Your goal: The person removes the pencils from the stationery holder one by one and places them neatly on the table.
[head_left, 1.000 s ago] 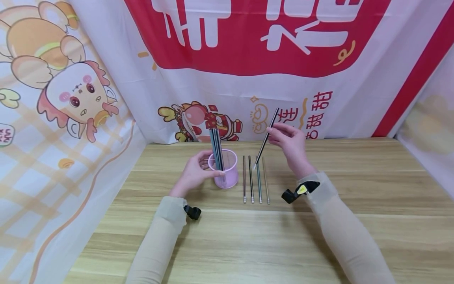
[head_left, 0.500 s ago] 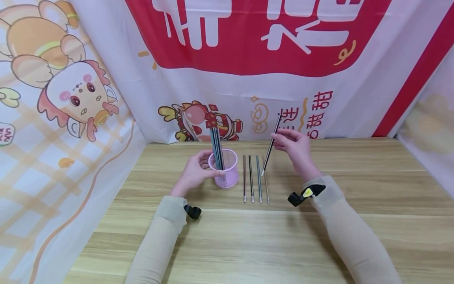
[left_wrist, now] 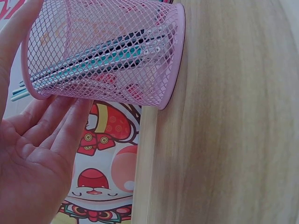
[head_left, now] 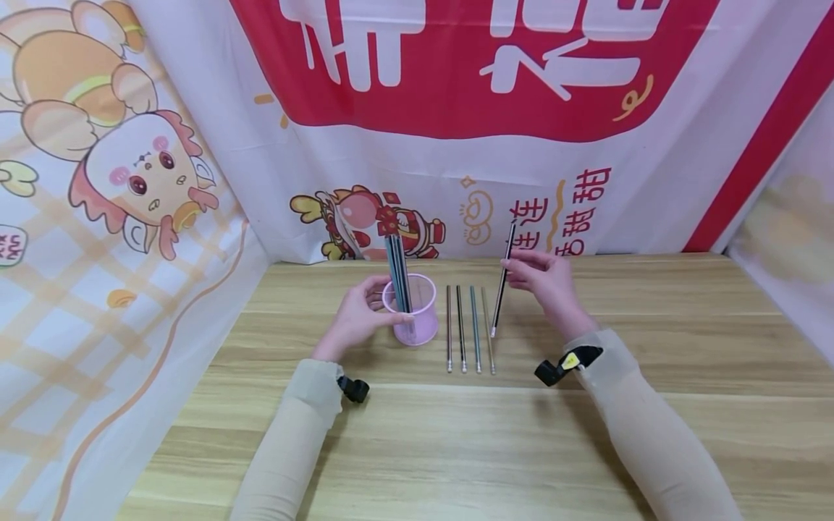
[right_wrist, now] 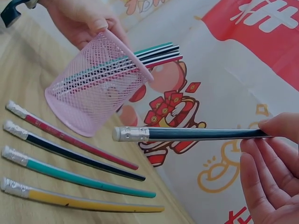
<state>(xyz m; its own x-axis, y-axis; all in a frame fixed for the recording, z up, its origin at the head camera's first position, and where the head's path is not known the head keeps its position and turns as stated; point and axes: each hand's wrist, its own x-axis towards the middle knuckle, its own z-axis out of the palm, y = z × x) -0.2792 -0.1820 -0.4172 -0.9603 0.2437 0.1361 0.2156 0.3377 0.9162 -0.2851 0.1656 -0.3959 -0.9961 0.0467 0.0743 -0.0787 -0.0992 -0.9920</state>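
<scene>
My left hand (head_left: 360,312) holds a pink mesh pencil cup (head_left: 425,327) upright on the table, thumb at the near side and fingers round the back. Inside it, a bundle of pencils (right_wrist: 163,52) leans to one side, eraser ends down. My right hand (head_left: 544,282) pinches a dark pencil (right_wrist: 201,134) near its upper end, with the white eraser pointing down. To the right of the cup lie a red pencil (right_wrist: 79,141), a black pencil (right_wrist: 84,155), a green pencil (right_wrist: 88,177) and a yellow pencil (right_wrist: 93,203), side by side. The held pencil's eraser overlaps the row's right edge in the head view.
The wooden table (head_left: 417,449) runs up to a printed cloth backdrop (head_left: 456,166) behind the hands. Another patterned cloth (head_left: 117,289) slopes along the left side. Each wrist wears a black camera, one of them the right wrist camera (head_left: 554,370).
My right hand has moved right and toward me with the dark pencil, which now stands more upright and lower, beside the yellow one. My left hand and the cup have stayed put.
</scene>
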